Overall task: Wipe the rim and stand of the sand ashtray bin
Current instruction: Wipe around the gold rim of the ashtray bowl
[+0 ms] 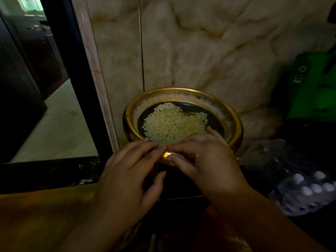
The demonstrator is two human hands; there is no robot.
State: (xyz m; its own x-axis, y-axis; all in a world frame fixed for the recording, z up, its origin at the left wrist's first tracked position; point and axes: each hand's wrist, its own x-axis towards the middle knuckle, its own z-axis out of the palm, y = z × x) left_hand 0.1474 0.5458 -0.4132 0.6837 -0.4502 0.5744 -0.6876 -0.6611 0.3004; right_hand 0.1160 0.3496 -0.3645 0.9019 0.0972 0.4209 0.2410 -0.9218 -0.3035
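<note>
The sand ashtray bin has a round gold rim (pixel 183 90) and a dark bowl holding a heap of pale sand grains (pixel 172 122). It stands against a marble wall, and its dark stand (pixel 178 182) shows dimly below, between my hands. My right hand (pixel 205 160) lies over the near rim, with index finger and thumb pinched on a small pale wipe (pixel 176 154) pressed against the gold edge. My left hand (pixel 131 171) is beside it. Its fingertips touch the near rim and its fingers are apart with nothing in them.
A pack of water bottles (pixel 307 188) in plastic wrap lies at the right, with a green box (pixel 312 88) behind it. A pink marble door frame (pixel 94 73) and a dark doorway are at the left. A brown wooden surface (pixel 45 215) fills the lower left.
</note>
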